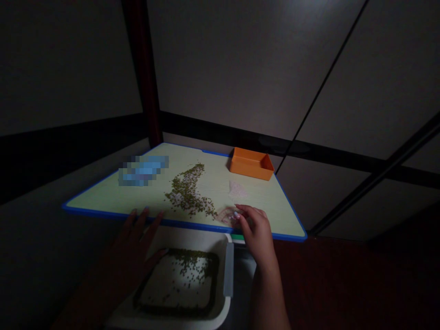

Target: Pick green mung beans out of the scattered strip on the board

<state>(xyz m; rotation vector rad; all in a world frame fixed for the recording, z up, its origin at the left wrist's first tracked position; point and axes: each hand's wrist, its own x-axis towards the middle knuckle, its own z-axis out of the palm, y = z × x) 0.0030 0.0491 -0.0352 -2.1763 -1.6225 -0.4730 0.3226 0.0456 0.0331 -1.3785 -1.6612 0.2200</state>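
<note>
My left hand (135, 243) lay open, fingers spread, at near edge of blue-rimmed surface (103, 203). Right hand (256, 231) curled, grip unclear, beside pale scrap (225, 215) at end of mung beans (185, 192). More beans in white tray (192, 238) below; orange box (250, 164) beyond.

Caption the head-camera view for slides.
Left hand and right hand at a blue-edged board strewn with mung beans, beside a white tub.

The pale green board (103, 197) with a blue edge carries a long, scattered patch of small green beans (185, 192) in its middle. At the far right stands an orange tray (251, 164), and nearer to it lies a pale pink scrap (238, 189). On the left is a blue object (143, 170), but it is too blurred to say what it is.
</note>
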